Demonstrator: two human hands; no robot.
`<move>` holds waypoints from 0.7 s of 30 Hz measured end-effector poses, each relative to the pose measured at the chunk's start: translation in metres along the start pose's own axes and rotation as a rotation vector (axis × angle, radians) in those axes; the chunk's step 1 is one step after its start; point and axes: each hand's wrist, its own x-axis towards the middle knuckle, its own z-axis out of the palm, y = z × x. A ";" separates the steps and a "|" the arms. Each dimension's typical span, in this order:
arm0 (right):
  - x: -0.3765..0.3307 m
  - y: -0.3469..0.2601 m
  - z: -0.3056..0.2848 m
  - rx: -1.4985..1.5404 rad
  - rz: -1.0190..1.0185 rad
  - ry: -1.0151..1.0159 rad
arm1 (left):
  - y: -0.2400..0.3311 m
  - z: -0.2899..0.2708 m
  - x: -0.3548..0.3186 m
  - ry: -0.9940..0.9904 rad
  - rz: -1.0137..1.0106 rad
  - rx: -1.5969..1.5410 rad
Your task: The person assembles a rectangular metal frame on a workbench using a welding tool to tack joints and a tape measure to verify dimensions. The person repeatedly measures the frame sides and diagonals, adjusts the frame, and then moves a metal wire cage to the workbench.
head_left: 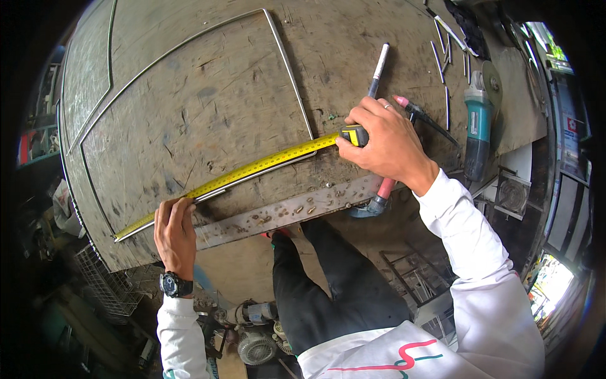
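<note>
A yellow tape measure blade [252, 166] runs along the lower side of a bent metal rod frame [287, 66] on the worktable. My right hand [388, 142] grips the black-and-yellow tape measure case [355, 135] just beyond the frame's near right corner. At the other end, my left hand [175, 230] has its fingers bent and pressed over the blade and rod, near the frame's lower left corner. Its fingertips are partly hidden. Beyond my right hand lies a white stick with a dark grey end [380, 66], like a marker.
A teal angle grinder [478, 120] lies at the right. Between it and my right hand is a dark tool with a pinkish tip [429, 120]. A red handle [386, 187] shows under my right wrist. Short rod pieces [447, 104] lie far right. A perforated metal strip [284, 211] edges the table [208, 120].
</note>
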 end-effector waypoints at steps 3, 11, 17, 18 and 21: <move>-0.001 0.001 0.001 0.005 0.000 -0.003 | 0.001 -0.001 0.001 0.005 0.008 -0.007; 0.000 0.001 0.000 0.010 0.017 -0.033 | 0.002 0.001 -0.001 0.031 -0.003 0.017; 0.001 0.001 -0.001 0.000 0.018 -0.041 | 0.001 0.002 -0.003 0.032 -0.011 0.012; 0.001 0.001 -0.001 -0.002 0.017 -0.040 | 0.002 0.002 -0.003 0.031 -0.012 0.009; 0.001 0.000 -0.001 -0.007 0.013 -0.038 | 0.002 0.002 -0.003 0.031 -0.013 0.004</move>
